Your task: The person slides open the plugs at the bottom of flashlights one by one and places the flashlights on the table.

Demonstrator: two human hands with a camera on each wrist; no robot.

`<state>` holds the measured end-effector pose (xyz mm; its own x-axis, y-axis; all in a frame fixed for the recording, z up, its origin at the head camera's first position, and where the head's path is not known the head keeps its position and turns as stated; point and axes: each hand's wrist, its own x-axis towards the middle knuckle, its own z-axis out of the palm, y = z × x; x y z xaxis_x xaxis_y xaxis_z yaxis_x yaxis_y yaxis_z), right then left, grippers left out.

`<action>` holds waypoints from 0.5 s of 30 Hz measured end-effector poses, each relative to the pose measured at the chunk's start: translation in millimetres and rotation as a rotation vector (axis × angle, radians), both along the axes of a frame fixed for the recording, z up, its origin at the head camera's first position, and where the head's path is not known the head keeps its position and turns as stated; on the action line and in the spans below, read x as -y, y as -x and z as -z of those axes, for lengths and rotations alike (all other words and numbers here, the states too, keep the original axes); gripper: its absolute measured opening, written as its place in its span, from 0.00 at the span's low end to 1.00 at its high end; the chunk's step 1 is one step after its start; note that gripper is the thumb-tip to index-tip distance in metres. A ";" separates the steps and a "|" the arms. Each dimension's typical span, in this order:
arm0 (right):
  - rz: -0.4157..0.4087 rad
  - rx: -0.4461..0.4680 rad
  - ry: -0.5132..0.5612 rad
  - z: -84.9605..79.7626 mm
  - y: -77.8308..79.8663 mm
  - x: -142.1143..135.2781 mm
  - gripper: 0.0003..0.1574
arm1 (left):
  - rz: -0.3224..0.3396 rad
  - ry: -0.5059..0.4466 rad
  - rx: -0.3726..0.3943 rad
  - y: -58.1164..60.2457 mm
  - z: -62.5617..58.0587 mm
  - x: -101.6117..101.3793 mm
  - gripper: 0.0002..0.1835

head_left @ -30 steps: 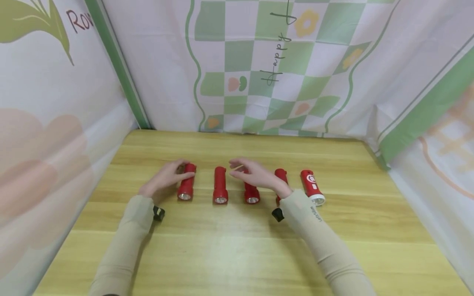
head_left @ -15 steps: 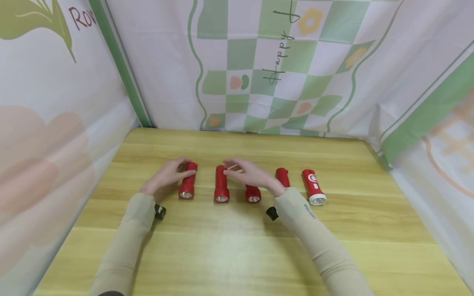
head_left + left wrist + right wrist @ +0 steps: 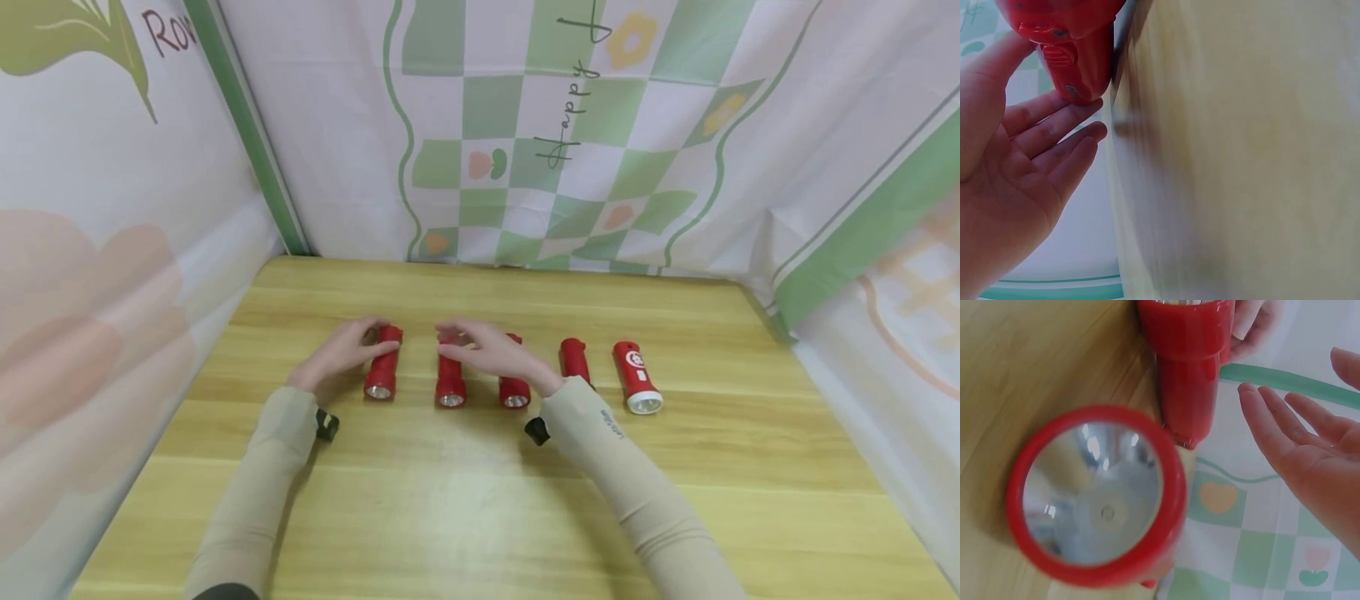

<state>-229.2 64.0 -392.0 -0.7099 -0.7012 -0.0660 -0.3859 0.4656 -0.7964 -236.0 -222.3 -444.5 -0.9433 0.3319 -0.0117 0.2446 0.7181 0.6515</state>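
At the left end of a row of red flashlights, my left hand (image 3: 341, 354) has its thumb on the body of the leftmost flashlight (image 3: 382, 375) and its fingers at the tail end. In the left wrist view, that flashlight (image 3: 1082, 62) sits between thumb and fingertips. My right hand (image 3: 491, 348) hovers over the tail of the second flashlight (image 3: 451, 385), fingers extended and thumb spread. In the right wrist view, these fingers (image 3: 1297, 434) are apart from the nearby flashlights. Partly behind the right hand lies a third red flashlight (image 3: 514, 389).
Farther right lie another red flashlight (image 3: 574, 360), partly covered by the right forearm, and a red one with a white head (image 3: 637, 379). All lie on a wooden table (image 3: 420, 517). Printed curtains (image 3: 495, 108) hang at the back and both sides.
My right hand has moved left, from over the third flashlight to over the second one. The left hand stays at the leftmost flashlight. The head view has shifted slightly.
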 end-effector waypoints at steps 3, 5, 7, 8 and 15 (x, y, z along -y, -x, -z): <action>-0.007 -0.036 -0.002 0.5 -0.9 6.7 0.28 | -0.001 -0.001 0.001 -0.5 -1.9 -0.2 0.31; -0.011 -0.054 -0.009 0.3 -2.2 11.0 0.28 | -0.003 -0.003 0.005 -0.5 -2.3 -0.1 0.31; -0.016 -0.061 -0.013 0.3 -3.0 15.1 0.28 | -0.004 -0.004 0.006 -0.4 -2.7 0.0 0.30; -0.018 -0.063 -0.015 0.2 -3.5 17.0 0.28 | -0.003 -0.005 0.005 -0.2 -2.7 0.2 0.29; -0.024 -0.059 -0.026 1.3 -5.7 29.3 0.30 | 0.001 -0.007 -0.009 1.6 -3.0 1.1 0.26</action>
